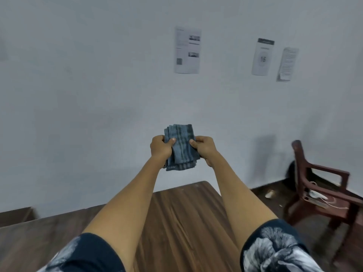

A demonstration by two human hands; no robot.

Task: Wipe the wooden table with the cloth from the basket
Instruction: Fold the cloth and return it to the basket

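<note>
- Along the bottom edge of the frame, two short dark navy sleeves with a white print (275, 250), one at lower left, one at lower right.
- Rising from them toward the centre of the frame, two bare forearms, stretched out and converging.
- Below and between the forearms, a brown wood-grain table top (176, 218), bare where it shows, its far corner just under the centre of the frame.
- At centre frame, held up in the air above the table's far end, a folded blue-grey cloth with darker stripes (181, 146), several layers showing at its edges.
- Left hand (160, 148) closed on the cloth's left edge, thumb pressed on the front face.
- Right hand (205, 149) closed on the cloth's right edge, thumb likewise on the front.
- At right of frame, on the dark floor, a dark reddish-brown wooden armchair (322, 191) with a white cable lying on its seat.
- Behind everything, a plain pale wall (88, 85) with three printed paper sheets (187, 50) stuck on in the upper right, text too blurred to read.
</note>
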